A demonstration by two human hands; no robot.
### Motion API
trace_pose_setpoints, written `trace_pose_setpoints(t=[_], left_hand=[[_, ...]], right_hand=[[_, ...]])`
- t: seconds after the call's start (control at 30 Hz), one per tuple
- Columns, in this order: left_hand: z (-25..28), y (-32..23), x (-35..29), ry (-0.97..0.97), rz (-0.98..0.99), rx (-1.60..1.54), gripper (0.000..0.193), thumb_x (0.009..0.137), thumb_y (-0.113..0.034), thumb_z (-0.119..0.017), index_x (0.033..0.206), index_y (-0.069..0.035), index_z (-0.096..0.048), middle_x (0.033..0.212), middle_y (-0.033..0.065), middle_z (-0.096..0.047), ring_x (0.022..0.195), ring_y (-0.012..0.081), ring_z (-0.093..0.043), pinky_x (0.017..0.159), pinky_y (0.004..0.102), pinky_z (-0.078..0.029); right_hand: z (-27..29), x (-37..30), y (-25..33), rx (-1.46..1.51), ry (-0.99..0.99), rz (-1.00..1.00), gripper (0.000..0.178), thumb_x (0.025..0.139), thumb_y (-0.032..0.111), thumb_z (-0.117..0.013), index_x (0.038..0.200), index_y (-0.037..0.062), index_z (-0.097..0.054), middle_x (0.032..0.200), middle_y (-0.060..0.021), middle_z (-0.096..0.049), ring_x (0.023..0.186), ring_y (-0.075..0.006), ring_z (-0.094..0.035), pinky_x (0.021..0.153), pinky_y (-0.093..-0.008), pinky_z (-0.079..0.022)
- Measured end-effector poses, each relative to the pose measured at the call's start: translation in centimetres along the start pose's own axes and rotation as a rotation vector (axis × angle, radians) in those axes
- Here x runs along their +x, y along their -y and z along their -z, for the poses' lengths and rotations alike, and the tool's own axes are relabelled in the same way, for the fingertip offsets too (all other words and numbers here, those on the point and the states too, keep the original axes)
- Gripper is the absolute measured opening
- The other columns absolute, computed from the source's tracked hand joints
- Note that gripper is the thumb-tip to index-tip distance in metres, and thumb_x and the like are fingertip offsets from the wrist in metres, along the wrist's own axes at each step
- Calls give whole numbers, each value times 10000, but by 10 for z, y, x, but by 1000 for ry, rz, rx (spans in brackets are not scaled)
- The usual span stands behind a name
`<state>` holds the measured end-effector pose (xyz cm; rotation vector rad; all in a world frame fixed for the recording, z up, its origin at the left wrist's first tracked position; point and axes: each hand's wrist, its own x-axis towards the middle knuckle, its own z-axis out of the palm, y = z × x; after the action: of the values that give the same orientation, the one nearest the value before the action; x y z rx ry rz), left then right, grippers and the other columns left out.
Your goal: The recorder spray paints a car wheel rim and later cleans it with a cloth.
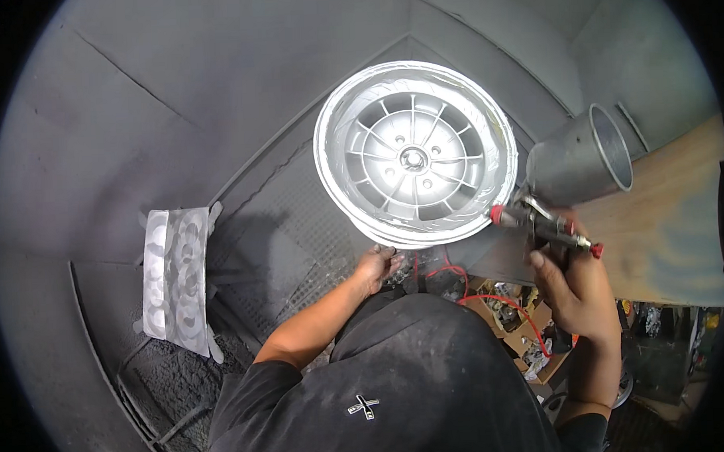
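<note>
A silver-white car wheel (413,144) with spokes and a wide rim lies face up in the middle of the view. My right hand (567,286) is closed around a spray gun (547,223) with red end parts. The gun's red nozzle end points left, close to the wheel's lower right rim. My left hand (379,269) is just below the wheel's near edge with its fingers curled in; what they hold, if anything, is hidden. Crumpled, shiny masking film (345,167) seems to line the inside of the rim.
Grey booth walls (237,63) surround the wheel. A grey metal bucket (571,163) is at the right beside a wooden board (657,224). At the left stands a panel with round patches (176,280). A red hose (512,302) runs past boxes of clutter (533,339) at lower right.
</note>
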<state>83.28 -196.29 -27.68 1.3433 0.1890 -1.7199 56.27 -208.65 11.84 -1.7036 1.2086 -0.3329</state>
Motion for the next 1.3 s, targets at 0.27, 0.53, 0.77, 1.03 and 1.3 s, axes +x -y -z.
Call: trace_pose_setpoints(t=[0.27,0.53,0.77,1.03,1.3], left_hand=[[3,8,-3,105,48,114,196,1102,-227,-551,1265,-118,-545,1232,31,-664,1075,179,-677,910,318,-582],[-2,3,-18,91,64,49,462,1124,-448,-442,1389,-73,-486,1366,119,-639,1126,261,-653,959,369,-566],[12,-5,-15,37,20,149,478,1149,-434,-365,1341,-31,-539,1368,144,-626,1196,268,-610,1043,418,-505],[96,-95,24,-128,-144,398,329,1088,-311,-478,1072,-32,-651,997,119,-704,923,237,-687,807,412,-568],[73,-170,68,-171,-497,-147,307,1064,-219,-523,1217,2,-672,1100,153,-738,944,316,-726,822,427,-589]], right_hand=[[17,23,0,-65,-331,59,365,1050,60,-561,1398,2,-466,832,-22,-539,661,-101,-493,598,-282,-450],[46,-27,3,-72,-279,-117,298,1027,5,-514,1322,-30,-494,898,-30,-602,621,-80,-515,565,-262,-444],[32,-59,12,333,-104,-182,329,1009,70,-611,1299,11,-468,1042,-76,-637,675,-72,-505,597,-222,-429],[20,-54,23,-200,-254,-115,297,1008,35,-582,1291,-50,-551,1024,-130,-612,829,-199,-562,784,-316,-491],[9,-59,50,83,-228,-125,401,1023,26,-589,1402,-24,-470,860,-41,-608,685,-90,-502,655,-266,-450]])
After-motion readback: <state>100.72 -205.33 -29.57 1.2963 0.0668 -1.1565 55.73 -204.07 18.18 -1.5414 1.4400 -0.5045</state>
